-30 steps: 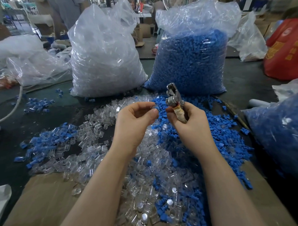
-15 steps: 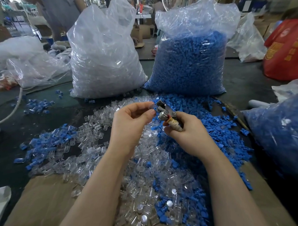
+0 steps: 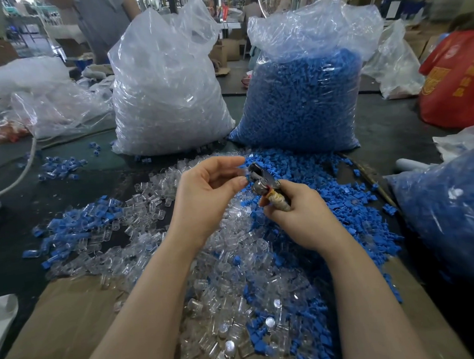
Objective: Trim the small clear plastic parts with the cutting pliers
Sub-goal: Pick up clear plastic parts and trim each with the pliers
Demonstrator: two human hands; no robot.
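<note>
My right hand (image 3: 300,214) grips the cutting pliers (image 3: 260,178) by their tape-wrapped handles, metal jaws pointing up and left. My left hand (image 3: 206,191) is raised just left of the jaws, thumb and fingertips pinching a small clear plastic part (image 3: 243,171) that is barely visible against the jaw tips. Under both hands spreads a loose heap of clear plastic parts (image 3: 234,274) mixed with blue parts (image 3: 340,202) on the dark table.
Two big plastic bags stand behind the heap: one of clear parts (image 3: 167,95), one of blue parts (image 3: 303,100). Another bag of blue parts (image 3: 449,210) lies at right. Cardboard (image 3: 73,322) covers the near table edge. A red bag (image 3: 457,88) sits far right.
The pliers have tilted from upright down toward the left, and their jaws have come to my left hand's fingertips. My right hand dropped slightly; my left hand stayed nearly in place.
</note>
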